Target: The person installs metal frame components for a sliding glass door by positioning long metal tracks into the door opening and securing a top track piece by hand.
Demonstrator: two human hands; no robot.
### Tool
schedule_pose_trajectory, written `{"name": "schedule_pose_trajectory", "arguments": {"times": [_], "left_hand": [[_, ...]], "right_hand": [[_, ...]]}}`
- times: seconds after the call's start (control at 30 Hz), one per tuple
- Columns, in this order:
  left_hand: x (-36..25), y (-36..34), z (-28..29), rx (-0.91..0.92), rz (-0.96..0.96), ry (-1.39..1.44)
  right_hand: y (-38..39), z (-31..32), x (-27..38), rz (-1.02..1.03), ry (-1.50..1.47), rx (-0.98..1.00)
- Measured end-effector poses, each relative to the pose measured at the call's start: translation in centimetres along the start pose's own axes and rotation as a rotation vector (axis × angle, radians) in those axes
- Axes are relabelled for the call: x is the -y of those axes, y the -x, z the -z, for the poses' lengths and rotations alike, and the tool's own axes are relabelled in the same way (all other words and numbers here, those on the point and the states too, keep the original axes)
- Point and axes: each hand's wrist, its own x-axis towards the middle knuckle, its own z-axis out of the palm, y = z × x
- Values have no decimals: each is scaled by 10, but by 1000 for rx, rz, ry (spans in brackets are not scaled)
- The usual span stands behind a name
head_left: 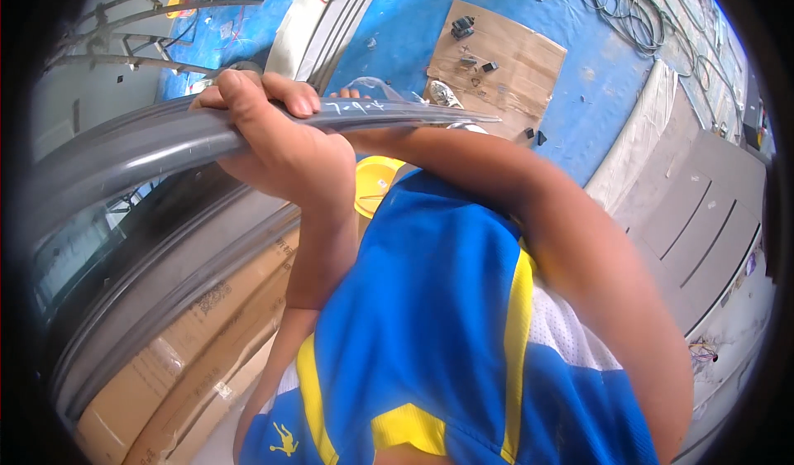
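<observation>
A long, glossy dark grey profile [141, 163] runs from the left edge across in front of my body. Its far end narrows toward the middle of the view, and white handwritten marks show near that end. My left hand [285, 130] is closed around it, with the thumb and fingers over its upper side. Reaching across from the right, my right arm passes behind the profile. Only the fingertips of my right hand [351, 94] show, curled at the profile's far edge by the marks; the palm is hidden. Clear plastic film [376, 87] sticks up beside those fingertips.
Long cardboard boxes [194, 341] and more dark profiles [141, 300] lie at the lower left. A cardboard sheet [521, 60] with small black pieces rests on the blue floor covering [397, 27]. There are a yellow round container [376, 180], coiled cable [616, 6] and grey panels [703, 217].
</observation>
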Motion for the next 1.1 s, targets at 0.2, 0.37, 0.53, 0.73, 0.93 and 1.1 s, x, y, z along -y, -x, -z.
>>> {"name": "schedule_pose_trajectory", "arguments": {"times": [0.2,0.37,0.53,0.73,0.93,1.1], "left_hand": [[-4,-26,37,369,-47,146],[-30,-27,51,523,-28,290],[-37,-21,54,600,-16,322],[-62,-15,80,399,-106,240],[-93,-24,115,243,-173,297],[-139,-21,138,276,-264,270]], "right_hand": [[-5,176,-43,248,-1188,1378],[7,217,-181,-746,-1433,805],[-36,156,-123,-728,-1402,828],[-29,123,-202,-1040,-1903,174],[-91,164,-111,-267,-1051,303],[-141,145,-5,359,-124,75]]}}
